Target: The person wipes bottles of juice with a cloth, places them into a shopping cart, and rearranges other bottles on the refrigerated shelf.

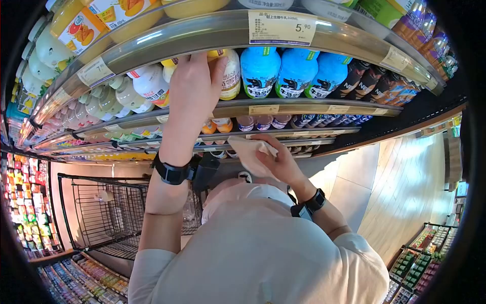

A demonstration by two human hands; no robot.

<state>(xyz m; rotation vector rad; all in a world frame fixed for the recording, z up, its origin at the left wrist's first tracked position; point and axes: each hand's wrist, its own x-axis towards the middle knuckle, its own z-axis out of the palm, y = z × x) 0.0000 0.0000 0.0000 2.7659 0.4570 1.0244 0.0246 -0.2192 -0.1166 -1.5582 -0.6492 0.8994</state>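
My left hand (195,83) reaches up to the bottle row just under the upper shelf's edge. Its thumb stands apart, against a pale yellow bottle (230,76); the other fingertips are hidden, so a grip cannot be made out. To its right stand several blue-topped bottles (259,73), and to its left a white bottle (150,83). Lower down, in front of the bottom shelves, my right hand (278,164) is closed on a folded off-white cloth (248,154), which hangs toward the left.
A shelf rail with a price tag (282,29) runs above my left hand. Another shelf edge (298,108) lies beneath the bottles. A black wire shopping cart (109,215) stands at lower left, and crates of goods (412,266) sit at lower right beyond the floor (395,182).
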